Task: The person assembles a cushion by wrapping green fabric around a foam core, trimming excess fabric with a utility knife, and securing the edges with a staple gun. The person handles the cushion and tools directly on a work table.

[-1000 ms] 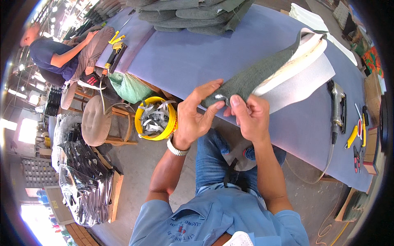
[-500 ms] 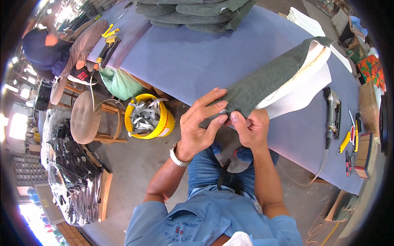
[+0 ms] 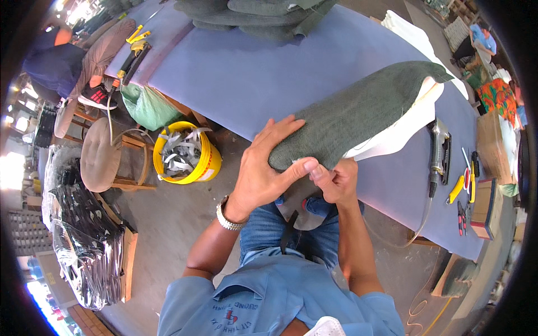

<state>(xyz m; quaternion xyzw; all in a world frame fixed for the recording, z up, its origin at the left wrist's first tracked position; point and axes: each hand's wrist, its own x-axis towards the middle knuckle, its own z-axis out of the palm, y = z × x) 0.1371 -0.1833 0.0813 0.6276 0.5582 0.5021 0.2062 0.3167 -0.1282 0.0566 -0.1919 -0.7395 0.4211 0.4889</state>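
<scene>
Between my hands is a long upholstered pad (image 3: 358, 112) in grey-green fabric, its far end reaching over the table. A white layer (image 3: 398, 140) shows along its right side, beneath the fabric. My left hand (image 3: 255, 173) is wrapped round the near end, fingers on the far side and thumb across the near edge. Close beside that thumb, my right hand (image 3: 339, 180) is closed with its thumb pressing the pad's near edge. The right fingers are curled under, and what they pinch is partly hidden.
An air stapler (image 3: 440, 151) lies on the blue-grey table (image 3: 224, 73), near scissors (image 3: 467, 175) and red-handled pliers (image 3: 462, 217). Stacked grey-green pads (image 3: 252, 19) are at the back. Left stand a yellow bucket of scraps (image 3: 210, 162) and a round stool (image 3: 101, 154); another person (image 3: 56, 67) sits beyond.
The pad has rolled so more of its fabric face shows and less of the white layer. My left fingers now lie flatter over its end. The whole view has shifted slightly.
</scene>
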